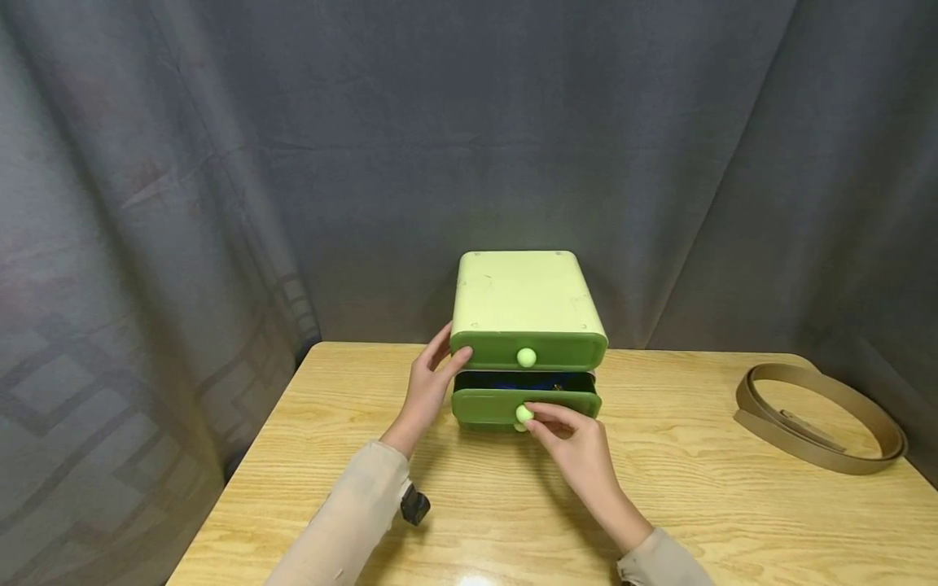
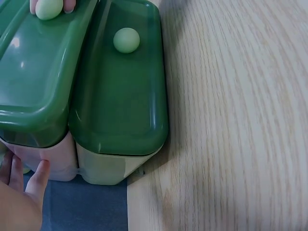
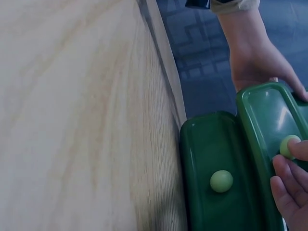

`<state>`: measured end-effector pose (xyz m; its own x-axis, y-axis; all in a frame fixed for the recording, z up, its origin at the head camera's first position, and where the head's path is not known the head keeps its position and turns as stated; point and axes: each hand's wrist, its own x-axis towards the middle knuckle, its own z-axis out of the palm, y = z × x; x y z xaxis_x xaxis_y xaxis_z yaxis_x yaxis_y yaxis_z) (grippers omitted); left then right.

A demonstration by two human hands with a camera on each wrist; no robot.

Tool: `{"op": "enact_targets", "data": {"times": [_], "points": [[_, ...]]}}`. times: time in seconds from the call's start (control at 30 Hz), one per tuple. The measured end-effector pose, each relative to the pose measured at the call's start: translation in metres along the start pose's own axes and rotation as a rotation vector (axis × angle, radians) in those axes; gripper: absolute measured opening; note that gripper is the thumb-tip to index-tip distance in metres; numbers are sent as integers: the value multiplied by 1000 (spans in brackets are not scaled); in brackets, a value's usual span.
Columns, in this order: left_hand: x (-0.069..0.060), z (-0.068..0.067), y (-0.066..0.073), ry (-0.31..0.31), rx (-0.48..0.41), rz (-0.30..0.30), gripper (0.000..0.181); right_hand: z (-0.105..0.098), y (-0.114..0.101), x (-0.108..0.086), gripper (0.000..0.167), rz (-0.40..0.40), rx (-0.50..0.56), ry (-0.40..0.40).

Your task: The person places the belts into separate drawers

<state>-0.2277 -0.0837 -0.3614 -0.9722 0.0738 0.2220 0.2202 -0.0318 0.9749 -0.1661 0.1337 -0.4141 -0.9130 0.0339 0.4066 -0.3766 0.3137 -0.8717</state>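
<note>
A small cabinet [image 1: 523,289] with a pale green top and stacked green drawers stands on the table. Its middle drawer [image 1: 479,405] is pulled partway out, while the top drawer [image 1: 564,352] is closed. My right hand [image 1: 582,456] pinches the middle drawer's round knob [image 1: 524,413] between thumb and fingers. Inside that drawer something blue and a small gold-coloured bit show, too small to make out. My left hand [image 1: 427,389] rests against the cabinet's left side, its thumb on the top drawer's front edge. The bottom drawer [image 2: 120,91] is closed in the left wrist view.
A coiled tan strap [image 1: 799,443], like a belt, lies on the right of the wooden table [image 1: 674,423]. Behind the table hangs a grey curtain [image 1: 381,163]. A black device [image 1: 414,505] sits at the left wrist.
</note>
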Motion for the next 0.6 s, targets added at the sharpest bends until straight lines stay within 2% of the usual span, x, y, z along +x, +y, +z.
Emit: {"op": "enact_targets", "data": {"times": [0.4,0.6], "points": [[-1,1,2,9,33,1,61,5,5,18,24,58,22,20],[-2,1,3,16,39,6,61,6,7,24,23,60,14,45]]}}
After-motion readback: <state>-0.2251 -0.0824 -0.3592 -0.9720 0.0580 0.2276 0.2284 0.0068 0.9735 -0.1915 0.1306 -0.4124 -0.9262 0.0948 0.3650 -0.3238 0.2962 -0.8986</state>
